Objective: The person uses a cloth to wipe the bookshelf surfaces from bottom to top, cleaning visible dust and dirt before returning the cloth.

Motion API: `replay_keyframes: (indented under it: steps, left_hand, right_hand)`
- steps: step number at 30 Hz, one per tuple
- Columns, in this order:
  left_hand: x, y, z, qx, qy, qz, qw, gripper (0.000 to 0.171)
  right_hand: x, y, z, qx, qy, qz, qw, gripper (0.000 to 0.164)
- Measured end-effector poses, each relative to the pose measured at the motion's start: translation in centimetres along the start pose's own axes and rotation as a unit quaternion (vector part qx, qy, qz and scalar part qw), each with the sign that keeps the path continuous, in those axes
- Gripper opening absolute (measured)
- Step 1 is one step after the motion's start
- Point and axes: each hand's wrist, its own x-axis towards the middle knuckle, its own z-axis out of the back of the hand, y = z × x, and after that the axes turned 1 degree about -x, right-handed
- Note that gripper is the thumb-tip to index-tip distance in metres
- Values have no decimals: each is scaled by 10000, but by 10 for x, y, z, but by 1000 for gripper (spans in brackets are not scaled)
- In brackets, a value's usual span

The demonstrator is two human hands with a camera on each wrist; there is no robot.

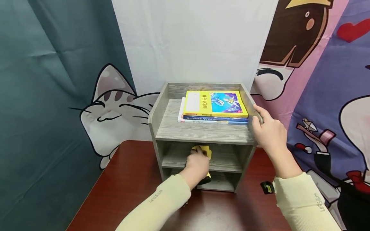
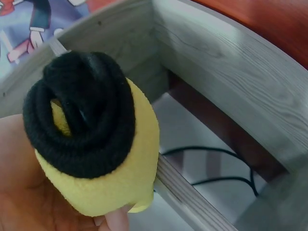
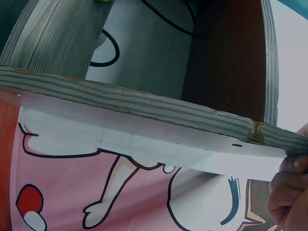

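My left hand [image 1: 198, 163] reaches into the middle level of a small grey wood-grain shelf [image 1: 199, 133] and grips a bunched yellow cloth [image 1: 206, 150]. Up close in the left wrist view, the cloth [image 2: 120, 185] is fuzzy and yellow, with a thick black rolled part at one end. Fingers curl under it, partly hidden. My right hand [image 1: 268, 133] grips the front upper edge of the shelf's right side panel; only its curled fingers [image 3: 291, 187] show in the right wrist view.
A yellow-covered book [image 1: 214, 104] lies on thinner blue and white books on the shelf's top level. The shelf stands on a reddish-brown table [image 1: 130, 179]. Dark cables [image 2: 207, 149] loop behind or inside the shelf. Printed curtains [image 1: 196, 38] hang close behind.
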Motion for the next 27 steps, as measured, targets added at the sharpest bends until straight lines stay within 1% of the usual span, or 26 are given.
replay_keyframes:
  steps: [5, 7, 10, 16, 19, 22, 25, 27]
  left_hand:
    - [-4, 23, -3, -9, 77, 96, 9999, 30]
    - [-6, 31, -5, 41, 44, 138, 9999, 30]
    - [-8, 42, -8, 157, 101, 245, 9995, 33]
    - [-10, 64, -12, 317, 418, 510, 9973, 37]
    - [-12, 73, -14, 377, 541, 564, 9962, 34]
    - [-14, 78, -15, 468, 573, 494, 9960, 31]
    - [-18, 81, -14, 491, 563, 343, 9966, 31]
    - [-23, 84, -13, 507, 534, 187, 9971, 31]
  right_hand:
    - [0, 0, 1, -11, 41, -41, 10000, 43]
    - [0, 0, 1, -21, 48, -59, 10000, 44]
    - [-1, 0, 2, -20, 35, -40, 10000, 43]
    - [-1, 0, 2, -36, 5, -32, 10000, 43]
    - [0, 0, 3, -51, -11, -28, 10000, 43]
    - [0, 0, 4, -79, 8, -42, 10000, 43]
    - [-1, 0, 3, -91, 26, -28, 10000, 43]
    - [-2, 0, 3, -93, 34, -11, 10000, 43]
